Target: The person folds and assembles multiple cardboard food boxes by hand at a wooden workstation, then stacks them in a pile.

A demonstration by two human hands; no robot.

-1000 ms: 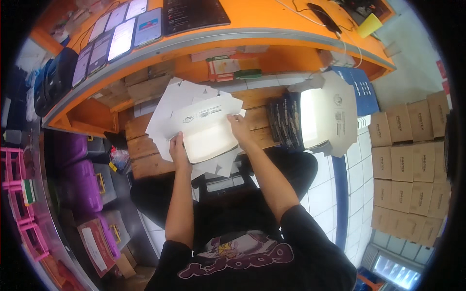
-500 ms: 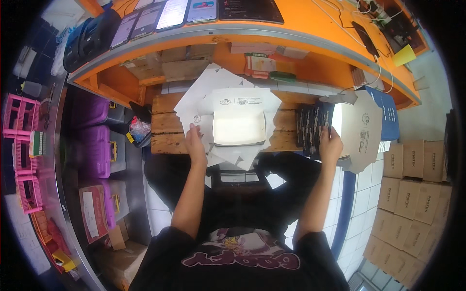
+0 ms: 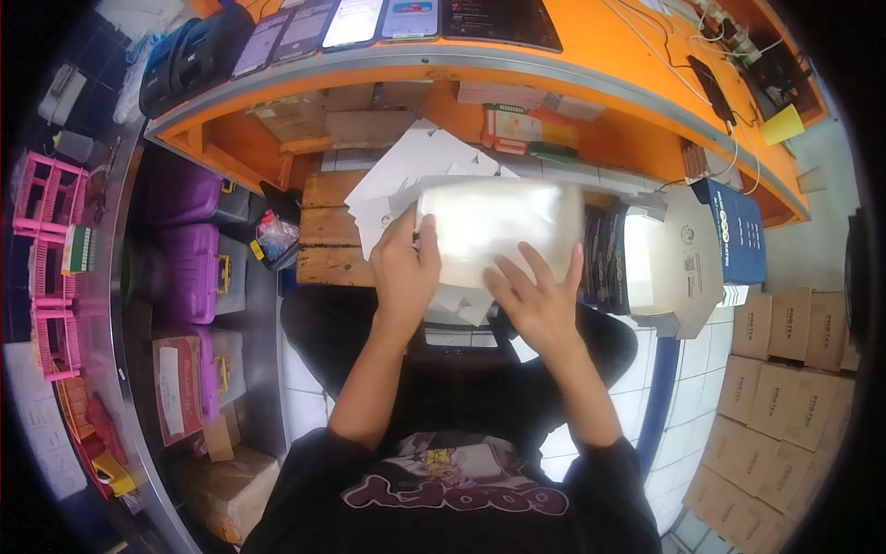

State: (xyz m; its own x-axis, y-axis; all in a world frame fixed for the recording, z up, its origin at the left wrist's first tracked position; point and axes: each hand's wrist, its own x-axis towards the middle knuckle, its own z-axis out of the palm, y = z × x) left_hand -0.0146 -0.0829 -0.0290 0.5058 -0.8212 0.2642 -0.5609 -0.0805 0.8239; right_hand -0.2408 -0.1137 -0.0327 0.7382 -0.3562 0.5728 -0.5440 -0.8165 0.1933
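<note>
A white paper food box [image 3: 498, 217], glossy inside and slightly blurred, is tilted up in front of me. My left hand [image 3: 406, 263] grips its left side, with the thumb over the inner face and the other fingers mostly hidden behind. Against its lower right part lies my right hand [image 3: 543, 309], fingers spread apart. Partly hidden beneath and behind the box are flat white cardboard blanks [image 3: 425, 152] on a wooden bench [image 3: 323, 245]. A row of nested dark blue boxes [image 3: 604, 263] stands to the right, ending in an opened box with pale flaps [image 3: 697, 272].
An orange shelf [image 3: 600, 74] with several phones and a tablet [image 3: 503, 20] spans the far side. Purple-lidded bins [image 3: 192, 272] stand at left, stacked brown cartons [image 3: 766, 397] at right. A blue box [image 3: 734, 231] sits beyond the nested row.
The folded box has been lifted off the blanks and tilted, with my left hand now gripping it. My right hand has moved left from the nested row to the box.
</note>
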